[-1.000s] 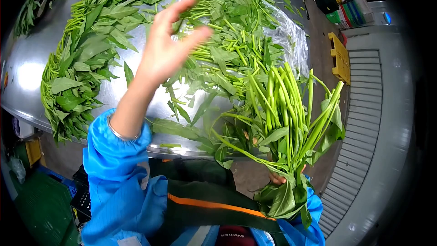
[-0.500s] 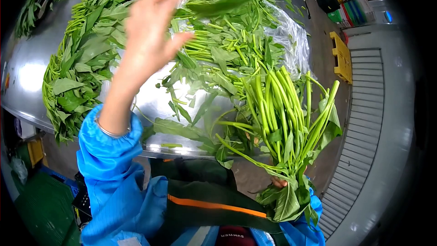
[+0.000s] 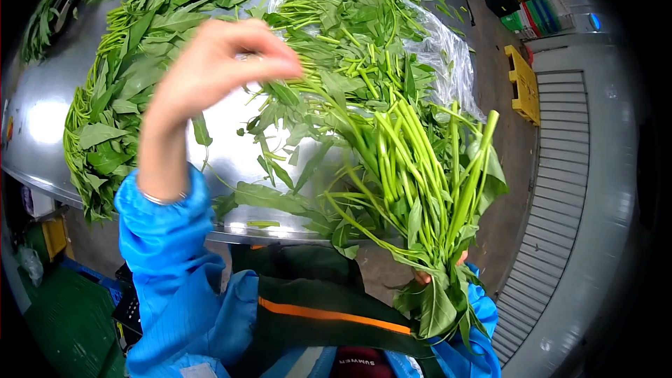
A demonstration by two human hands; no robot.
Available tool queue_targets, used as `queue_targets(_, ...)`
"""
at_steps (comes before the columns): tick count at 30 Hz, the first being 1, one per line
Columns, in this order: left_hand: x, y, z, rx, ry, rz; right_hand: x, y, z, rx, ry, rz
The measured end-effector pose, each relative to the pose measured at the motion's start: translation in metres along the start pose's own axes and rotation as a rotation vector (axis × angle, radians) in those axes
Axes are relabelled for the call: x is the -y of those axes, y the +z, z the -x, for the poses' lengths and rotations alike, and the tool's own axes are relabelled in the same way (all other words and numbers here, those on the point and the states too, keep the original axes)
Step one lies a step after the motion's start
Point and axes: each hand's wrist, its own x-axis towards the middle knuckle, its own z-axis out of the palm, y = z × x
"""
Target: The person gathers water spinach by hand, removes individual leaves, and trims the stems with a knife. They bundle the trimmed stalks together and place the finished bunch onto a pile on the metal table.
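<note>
Table (image 3: 234, 143) beyond — stalks (image 3: 409, 171) fan from clasping right hand (image 3: 423, 277); left hand (image 3: 210, 70) blurred, grip unclear.

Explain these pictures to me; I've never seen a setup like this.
There is no machine here, only a person working with two bare hands. Each picture comes from one camera worn on the person's head, looking forward and down, so the blue sleeves reach in from below.

Leafy green stems lie in heaps on a shiny metal table, with crumpled clear plastic among the greens towards the right.

The right hand, mostly hidden by leaves, holds a bunch of stems at the near edge. The left hand is raised above the table, fingers curled towards the thumb; it is blurred, so I cannot tell whether it grips anything.
</note>
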Motion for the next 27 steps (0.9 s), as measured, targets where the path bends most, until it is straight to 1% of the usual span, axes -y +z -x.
queue_targets(1, 0.006, -0.018, 0.004, -0.084, -0.065, 0.055, 0.0, 0.0, 0.0, 0.003, 0.002, -0.001)
queue_targets(2, 0.014, -0.028, 0.006, -0.242, -0.051, -0.117, 0.0, 0.0, -0.001, 0.008, 0.003, -0.005)
queue_targets(3, 0.021, -0.032, 0.003, -0.468, 0.133, -0.766, 0.0, 0.001, -0.001, 0.009, 0.005, -0.006)
queue_targets(5, -0.009, 0.007, -0.002, -0.638, 0.469, -1.143, 0.001, 0.001, -0.003, 0.019, 0.014, -0.019)
queue_targets(7, -0.024, 0.071, 0.003, -0.116, 0.461, -0.36, 0.001, 0.0, -0.004, 0.022, 0.027, -0.03)
queue_targets(8, -0.025, 0.107, 0.011, -0.113, 0.506, -0.395, 0.002, -0.001, -0.003, 0.031, 0.033, -0.045)
queue_targets(10, -0.021, 0.122, 0.014, 0.003, 0.526, -0.352, 0.002, -0.001, -0.001, 0.044, 0.04, -0.077)
queue_targets(12, -0.01, 0.104, 0.008, 0.238, 0.466, -0.179, 0.003, -0.001, -0.001, 0.056, 0.04, -0.121)
queue_targets(13, -0.007, 0.093, 0.001, 0.23, 0.478, -0.093, 0.004, -0.001, -0.001, 0.063, 0.04, -0.149)
queue_targets(15, -0.001, 0.081, 0.005, 0.233, 0.266, 0.029, 0.003, -0.002, -0.002, 0.079, 0.035, -0.205)
queue_targets(17, -0.006, 0.069, 0.007, 0.235, -0.029, 0.236, 0.003, -0.001, 0.001, 0.104, 0.033, -0.253)
queue_targets(19, 0.0, 0.064, 0.01, 0.154, -0.12, 0.544, 0.004, 0.004, 0.001, 0.131, 0.028, -0.3)
queue_targets(20, -0.002, 0.065, 0.009, 0.043, 0.001, 0.301, 0.007, 0.011, 0.003, 0.099, 0.018, -0.326)
queue_targets(21, -0.006, 0.068, 0.008, -0.068, 0.122, 0.058, 0.01, 0.014, 0.006, 0.036, 0.024, -0.276)
queue_targets(23, -0.026, 0.079, 0.005, 0.011, 0.378, -0.368, 0.012, 0.016, 0.011, -0.09, 0.038, -0.172)
queue_targets(24, -0.028, 0.097, 0.007, -0.01, 0.425, -0.378, 0.014, 0.008, 0.013, -0.142, 0.078, -0.068)
queue_targets(25, -0.028, 0.114, 0.009, 0.007, 0.467, -0.474, 0.016, 0.007, 0.014, -0.188, 0.084, 0.009)
queue_targets(26, -0.026, 0.124, 0.013, 0.05, 0.509, -0.496, 0.018, 0.008, 0.015, -0.235, 0.088, 0.087)
queue_targets(27, -0.024, 0.129, 0.015, 0.094, 0.55, -0.517, 0.016, -0.004, 0.016, -0.271, 0.138, 0.079)
